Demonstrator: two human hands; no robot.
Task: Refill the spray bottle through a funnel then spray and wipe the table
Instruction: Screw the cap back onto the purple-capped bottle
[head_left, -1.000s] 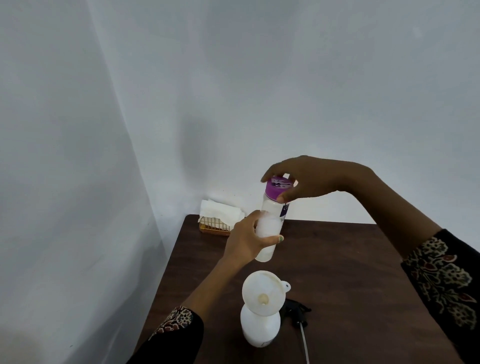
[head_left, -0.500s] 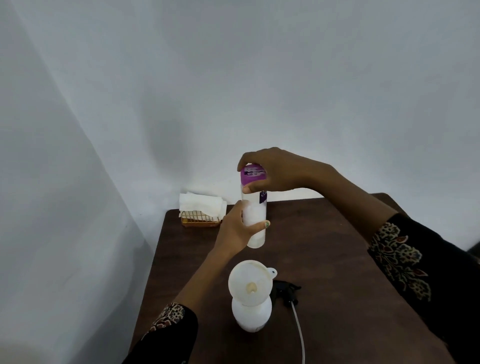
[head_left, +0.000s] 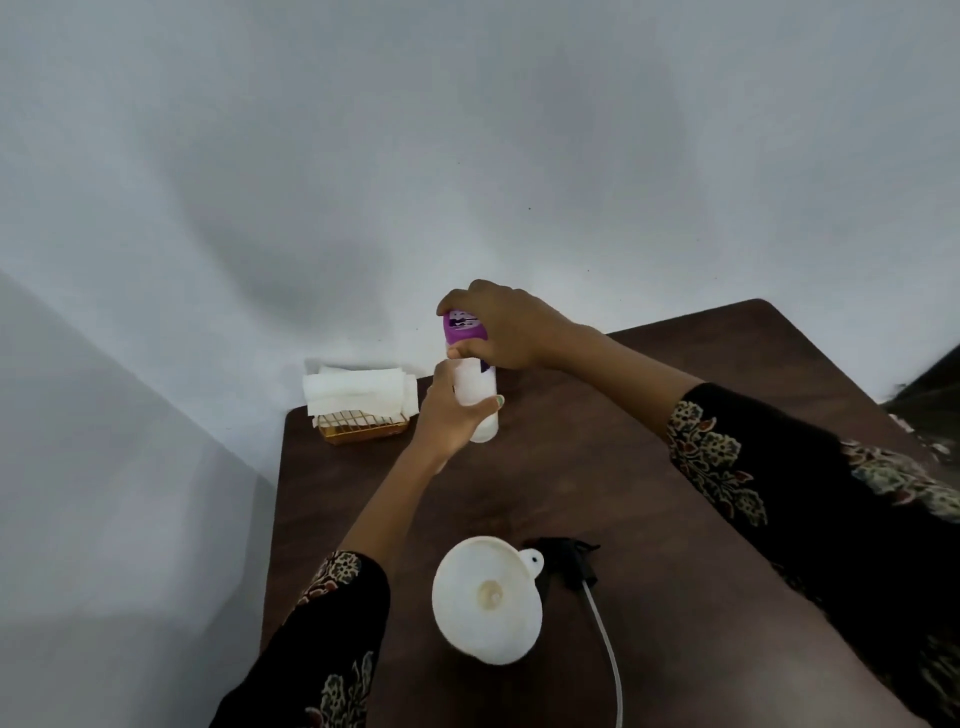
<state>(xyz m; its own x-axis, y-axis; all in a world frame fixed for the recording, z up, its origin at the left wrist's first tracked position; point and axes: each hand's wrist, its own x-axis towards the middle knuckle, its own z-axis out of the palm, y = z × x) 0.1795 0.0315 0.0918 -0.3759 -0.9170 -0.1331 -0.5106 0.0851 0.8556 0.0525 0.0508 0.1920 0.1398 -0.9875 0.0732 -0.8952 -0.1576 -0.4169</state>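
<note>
Bottle lowered, right hand seemingly twisting cap

No readable text anywhere. Dark print on a white patch atop the purple cap of the refill bottle, too blurred to make out, partly covered by the right hand. A dark scrap of label just under the cap, likewise illegible; nothing printed on the white funnel.

Funnel near edge, seemingly atop a bottle; sprayer head right, napkin basket behind-left.
</note>
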